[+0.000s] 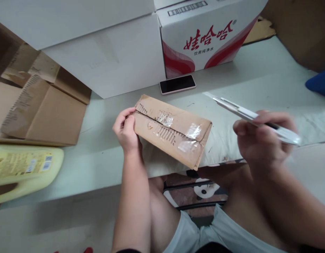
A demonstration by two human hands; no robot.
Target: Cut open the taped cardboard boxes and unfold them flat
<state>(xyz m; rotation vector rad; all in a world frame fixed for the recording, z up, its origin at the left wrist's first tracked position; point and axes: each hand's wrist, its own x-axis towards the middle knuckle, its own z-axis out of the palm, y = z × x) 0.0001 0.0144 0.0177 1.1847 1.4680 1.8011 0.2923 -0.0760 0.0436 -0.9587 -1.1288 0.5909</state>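
Observation:
My left hand [127, 130] grips the left end of a small brown cardboard box [175, 123], thumb on top and fingers curled behind. Torn patches and bits of clear tape run along the seam on its upper face. The box lies tilted, its right end toward the near edge of the pale green surface. To the right, my right hand [267, 137] is closed around a white utility knife [257, 121]. The knife's thin blade points left, in the air apart from the box.
A black-screened phone [177, 84] lies behind the box, before a white and red carton [204, 42] and a plain white box [112, 56]. Open cardboard boxes [54, 112] and a yellow bottle [27, 168] stand left. Something blue [320, 83] shows far right.

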